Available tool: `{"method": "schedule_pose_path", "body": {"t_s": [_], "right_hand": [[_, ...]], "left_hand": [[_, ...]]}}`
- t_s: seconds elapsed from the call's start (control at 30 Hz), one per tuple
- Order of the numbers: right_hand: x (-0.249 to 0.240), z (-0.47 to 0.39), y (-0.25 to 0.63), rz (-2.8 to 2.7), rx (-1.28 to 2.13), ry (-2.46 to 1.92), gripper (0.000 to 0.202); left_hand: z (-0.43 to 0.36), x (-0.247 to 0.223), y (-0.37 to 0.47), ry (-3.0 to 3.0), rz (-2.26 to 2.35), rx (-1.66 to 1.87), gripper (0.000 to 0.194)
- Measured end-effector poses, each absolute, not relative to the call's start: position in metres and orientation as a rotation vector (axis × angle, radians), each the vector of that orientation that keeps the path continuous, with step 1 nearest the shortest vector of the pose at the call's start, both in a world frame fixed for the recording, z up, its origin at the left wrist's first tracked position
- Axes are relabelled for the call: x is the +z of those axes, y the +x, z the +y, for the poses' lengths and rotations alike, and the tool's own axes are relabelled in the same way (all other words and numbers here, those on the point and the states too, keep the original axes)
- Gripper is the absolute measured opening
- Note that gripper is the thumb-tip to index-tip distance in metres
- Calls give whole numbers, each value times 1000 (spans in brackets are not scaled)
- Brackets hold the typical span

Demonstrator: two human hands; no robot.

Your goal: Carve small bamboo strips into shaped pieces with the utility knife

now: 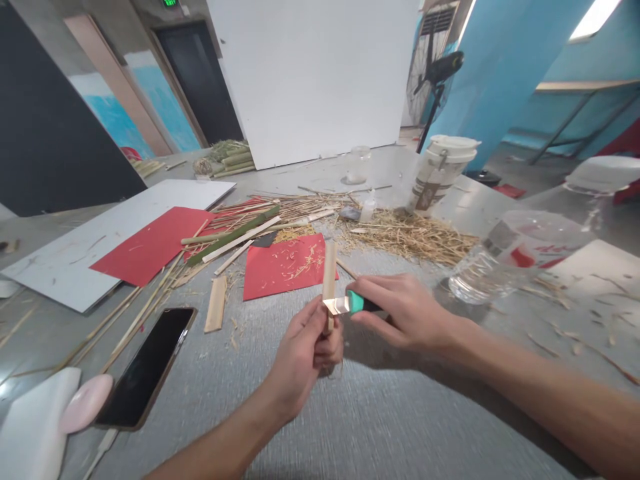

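Note:
My left hand (305,353) is closed around the lower part of a pale bamboo strip (329,270), which stands upright with its top end free. In my right hand (405,310) is a utility knife (356,302) with a green and black handle. Its blade (339,305) points left and lies across the strip just above my left fingers. Behind the strip, a red sheet (285,270) lies flat with thin shavings on it. A short flat bamboo piece (216,304) rests left of that sheet.
A phone (150,367) and a pink oval object (87,403) lie at the left. Bamboo sticks (240,233) and straw (415,233) are heaped further back. At the right lies a large clear bottle (520,253); a white bucket (443,173) stands behind it.

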State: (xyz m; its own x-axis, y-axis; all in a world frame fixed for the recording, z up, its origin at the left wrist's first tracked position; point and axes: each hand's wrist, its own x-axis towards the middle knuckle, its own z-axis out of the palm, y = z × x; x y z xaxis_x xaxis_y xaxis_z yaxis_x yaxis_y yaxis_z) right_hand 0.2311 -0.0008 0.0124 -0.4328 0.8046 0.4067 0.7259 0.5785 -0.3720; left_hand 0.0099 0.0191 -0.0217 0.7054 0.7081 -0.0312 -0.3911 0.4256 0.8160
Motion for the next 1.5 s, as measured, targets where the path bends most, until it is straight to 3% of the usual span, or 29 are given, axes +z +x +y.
{"method": "schedule_pose_path", "body": {"t_s": [0.3, 0.5, 0.77, 0.93, 1.13, 1.2, 1.37, 1.5], "right_hand": [[20, 0, 243, -2191, -385, -1118, 38], [26, 18, 272, -1503, -219, -1507, 39], [8, 9, 241, -2024, 97, -1260, 29], [1, 0, 221, -2289, 112, -1131, 40], [12, 11, 242, -1736, 50, -1492, 40], [15, 17, 251, -1470, 212, -1488, 40], [5, 14, 237, -1191, 1253, -983, 44], [3, 3, 215, -1100, 1524, -912, 31]], "left_hand": [[12, -13, 12, 891, 267, 669, 39], [4, -20, 9, 1010, 259, 408, 44], [23, -21, 9, 787, 328, 659, 39], [25, -18, 10, 761, 328, 670, 43], [16, -20, 8, 910, 355, 613, 43], [13, -21, 8, 960, 351, 533, 43], [14, -14, 8, 1077, 564, 544, 44], [17, -5, 7, 1280, 702, 619, 48]]}}
